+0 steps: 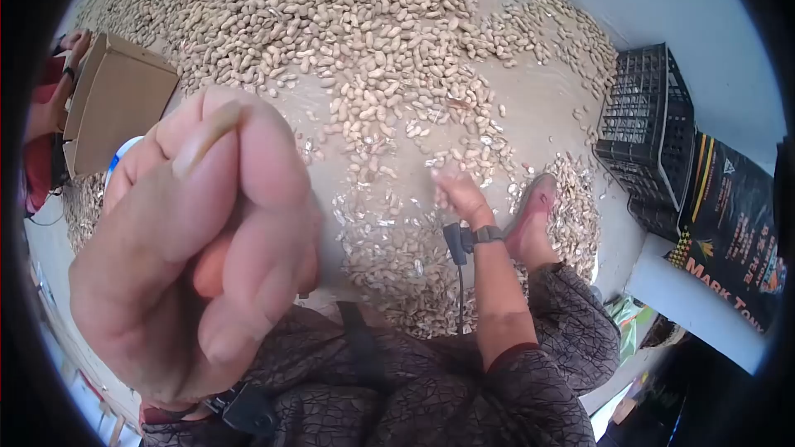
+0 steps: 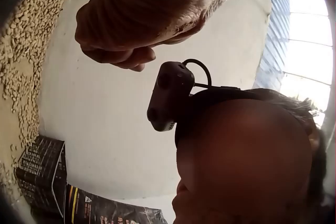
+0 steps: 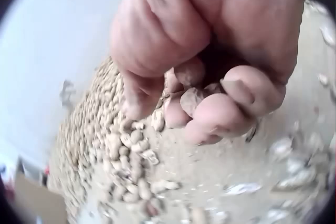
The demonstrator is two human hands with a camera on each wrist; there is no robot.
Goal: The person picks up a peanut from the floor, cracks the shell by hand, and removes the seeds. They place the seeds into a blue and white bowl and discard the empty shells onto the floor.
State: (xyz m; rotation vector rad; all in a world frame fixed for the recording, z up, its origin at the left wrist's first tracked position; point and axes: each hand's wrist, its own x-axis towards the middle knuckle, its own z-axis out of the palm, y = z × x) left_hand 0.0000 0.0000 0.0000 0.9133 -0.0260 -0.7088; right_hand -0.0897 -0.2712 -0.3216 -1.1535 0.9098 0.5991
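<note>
My left hand (image 1: 203, 248) is raised close in front of the head camera, fingers curled in toward the palm; a small orange-red patch shows in its hollow. In the left wrist view the same hand (image 2: 142, 22) is beside the head-worn camera (image 2: 170, 95). My right hand (image 3: 210, 50) is low over the floor, its fingers curled round a pale brown peanut (image 3: 192, 101), partly hidden by the fingertips. Loose peanuts (image 3: 134, 155) lie below it. In the head view my right hand (image 1: 460, 190) is above scattered peanuts and shells (image 1: 397, 257).
A large heap of peanuts (image 1: 356, 8) spreads across the floor ahead. Black plastic crates (image 1: 642, 116) and a printed black sack (image 1: 733, 232) stand along the right wall. At left, another person's arm (image 1: 62, 87) is beside a cardboard box (image 1: 124, 99). My foot (image 1: 534, 211) is near the shells.
</note>
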